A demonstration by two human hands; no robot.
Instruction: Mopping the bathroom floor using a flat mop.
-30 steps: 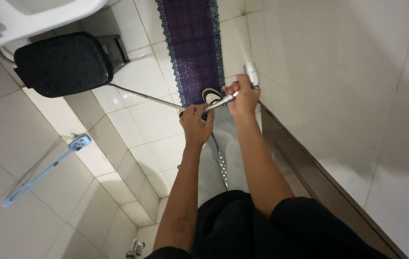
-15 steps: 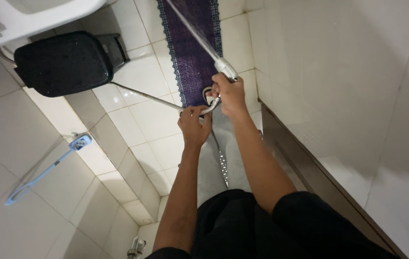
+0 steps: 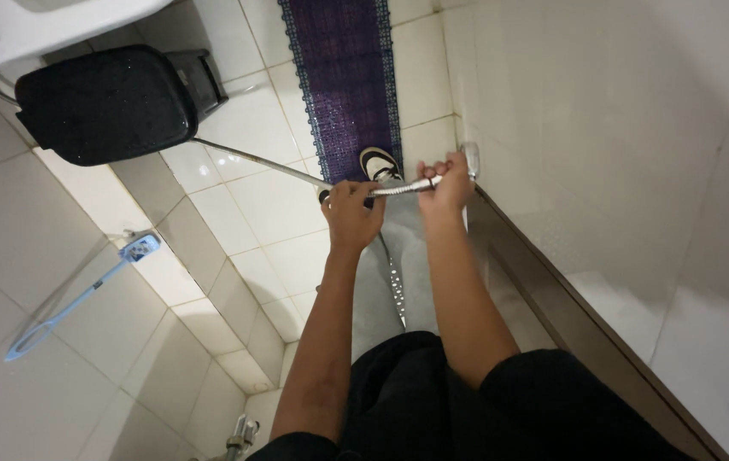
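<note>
we look down at our two bare hands, both holding a flexible ribbed silver metal hose that runs across in front of us at about the height of our white and black shoe. our left hand is clenched around the hose with the fingers wrapped over its top, and from that fist the hose carries on to the left as a thin straight line over the cream floor tiles toward a black plastic bin with a flat lid. our right hand is clenched on the other part of the hose, fingers curled over it, just beside a small white and chrome sprayer head that shows above the knuckles; we cannot tell whether the sprayer head is joined to the hose within the fist. the two hands are near each other, with a short bare stretch of hose between them. below the hands we see our grey trouser leg and black shirt. a purple patterned floor mat lies lengthwise beyond the shoe. a light blue long-handled brush hangs against the tiled wall on the left, and a white basin edge shows at the top left corner. a dark door frame strip runs along the right beside the pale wall
</note>
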